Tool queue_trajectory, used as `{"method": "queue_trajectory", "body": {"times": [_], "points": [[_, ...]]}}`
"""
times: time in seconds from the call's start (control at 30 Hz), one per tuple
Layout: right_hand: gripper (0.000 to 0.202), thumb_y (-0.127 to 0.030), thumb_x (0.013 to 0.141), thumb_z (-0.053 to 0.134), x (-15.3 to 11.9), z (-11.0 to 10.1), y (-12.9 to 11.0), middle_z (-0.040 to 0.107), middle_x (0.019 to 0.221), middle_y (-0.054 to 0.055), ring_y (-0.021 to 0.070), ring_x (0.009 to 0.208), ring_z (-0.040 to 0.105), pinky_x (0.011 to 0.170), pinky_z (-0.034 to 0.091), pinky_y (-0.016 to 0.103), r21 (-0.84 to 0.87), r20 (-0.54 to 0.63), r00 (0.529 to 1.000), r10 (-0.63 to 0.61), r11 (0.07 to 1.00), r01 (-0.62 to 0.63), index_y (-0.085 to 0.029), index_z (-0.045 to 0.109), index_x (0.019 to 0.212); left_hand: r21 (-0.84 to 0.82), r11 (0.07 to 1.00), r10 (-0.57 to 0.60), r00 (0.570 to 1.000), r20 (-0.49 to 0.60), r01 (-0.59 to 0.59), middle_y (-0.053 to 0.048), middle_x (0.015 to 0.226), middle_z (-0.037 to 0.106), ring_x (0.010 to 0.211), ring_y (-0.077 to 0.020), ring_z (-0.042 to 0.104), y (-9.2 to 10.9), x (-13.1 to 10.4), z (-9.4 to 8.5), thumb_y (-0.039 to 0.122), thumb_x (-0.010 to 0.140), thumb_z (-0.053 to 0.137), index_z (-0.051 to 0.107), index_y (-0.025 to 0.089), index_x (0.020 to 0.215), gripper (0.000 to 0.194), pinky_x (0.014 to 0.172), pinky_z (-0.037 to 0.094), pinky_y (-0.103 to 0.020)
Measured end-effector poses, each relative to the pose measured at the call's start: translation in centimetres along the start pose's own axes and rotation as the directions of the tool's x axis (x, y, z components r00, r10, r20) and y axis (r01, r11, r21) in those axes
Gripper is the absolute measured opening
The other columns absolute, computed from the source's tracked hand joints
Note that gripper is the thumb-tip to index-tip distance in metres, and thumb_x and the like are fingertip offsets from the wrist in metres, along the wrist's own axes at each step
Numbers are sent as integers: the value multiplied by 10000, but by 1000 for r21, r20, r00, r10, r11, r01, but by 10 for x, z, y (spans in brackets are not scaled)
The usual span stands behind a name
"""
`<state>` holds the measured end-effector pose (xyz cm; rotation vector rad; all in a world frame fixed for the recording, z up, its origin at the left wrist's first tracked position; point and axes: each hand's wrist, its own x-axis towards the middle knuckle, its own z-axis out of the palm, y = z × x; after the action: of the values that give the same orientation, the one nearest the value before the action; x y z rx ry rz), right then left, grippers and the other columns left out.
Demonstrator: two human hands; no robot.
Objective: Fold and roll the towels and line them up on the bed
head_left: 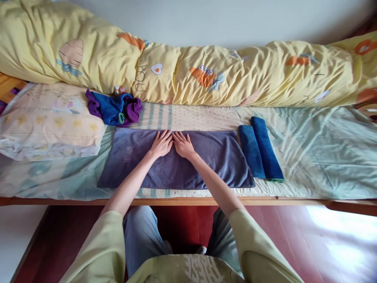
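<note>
Two blue rolls are finished, by the look of them; a grey-purple towel (175,171) is laid out flat and unrolled under both hands.

The towel is spread lengthwise across the middle of the bed (318,165), mostly smooth, with some wrinkles left at its right end. The left hand (161,144) and the right hand (183,145) are laid palm-down side by side near its far edge, their fingers (188,137) slightly apart, with nothing visibly gripped. Just beside the right end, a shorter blue roll (251,151) and a longer blue roll (266,149) are set together. A crumpled blue-and-purple cloth heap (113,108) is left near the pillow (53,122); it is judged to be still undone.
</note>
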<state>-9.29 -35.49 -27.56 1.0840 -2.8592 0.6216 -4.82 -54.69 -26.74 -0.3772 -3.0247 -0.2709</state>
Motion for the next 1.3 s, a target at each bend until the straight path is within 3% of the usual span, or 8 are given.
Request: {"method": "queue_trajectory", "body": {"times": [0.1,0.33,0.5,0.67,0.77,0.87,1.1,1.3], "points": [[566,-455,1090,332,4,13,2,308,1688,60,281,1588,218,1293,77,611,-9,-9,998,65,998,-65,-238,439,1602,12,980,-198,980,-18,199,-54,1696,291,1591,-356,179,-14,1,8,396,1061,338,477,237,1588,567,1285,78,-632],[618,-530,1097,262,-53,-32,136,227,1715,59,286,1603,169,1280,100,635,-152,-67,939,337,927,-343,-251,370,1637,35,863,-500,862,-84,504,-101,1717,218,1603,-347,135,-105,-54,-18,489,1066,303,407,186,1623,642,1291,77,-601],[653,-522,1091,241,-83,-63,194,197,1723,85,285,1603,170,1291,152,578,-203,-68,884,463,861,-467,-208,322,1658,37,831,-549,830,-101,555,-127,1718,206,1604,-304,159,-128,-76,-36,429,1061,281,372,141,1634,648,1304,110,-542],[657,-474,1087,273,-88,-71,138,205,1711,158,368,1596,145,1257,115,669,-196,-190,875,446,856,-478,-119,367,1632,74,811,-572,813,-109,580,-180,1709,200,1597,-402,109,-68,-95,-48,440,1062,283,431,96,1600,656,1278,77,-634],[622,-509,1083,327,-113,-53,68,179,1728,87,334,1612,80,1270,94,644,-176,-201,963,179,960,-216,-212,402,1624,82,889,-443,892,-96,450,-99,1728,178,1603,-394,80,-14,-125,-40,506,1062,318,444,203,1606,635,1277,79,-644],[609,-541,1080,344,-154,-36,31,214,1721,45,309,1608,130,1273,112,635,-128,-108,990,95,986,-109,-274,396,1625,79,873,-474,875,-97,482,-81,1726,187,1599,-396,100,11,-162,-32,532,1057,349,424,236,1618,639,1273,85,-655],[636,-536,1059,367,-219,-51,84,268,1700,77,327,1590,207,1272,186,620,-144,-158,926,342,920,-365,-249,409,1625,52,731,-666,728,-163,680,-132,1714,206,1597,-390,131,-21,-219,-47,508,1038,363,403,171,1626,679,1275,142,-631],[656,-539,1067,314,-240,-56,104,217,1717,87,292,1599,191,1278,246,533,-140,-193,912,362,910,-391,-204,404,1624,39,703,-694,697,-180,710,-172,1707,206,1595,-355,174,-23,-230,-49,499,1038,306,390,106,1622,709,1291,144,-579]]}}
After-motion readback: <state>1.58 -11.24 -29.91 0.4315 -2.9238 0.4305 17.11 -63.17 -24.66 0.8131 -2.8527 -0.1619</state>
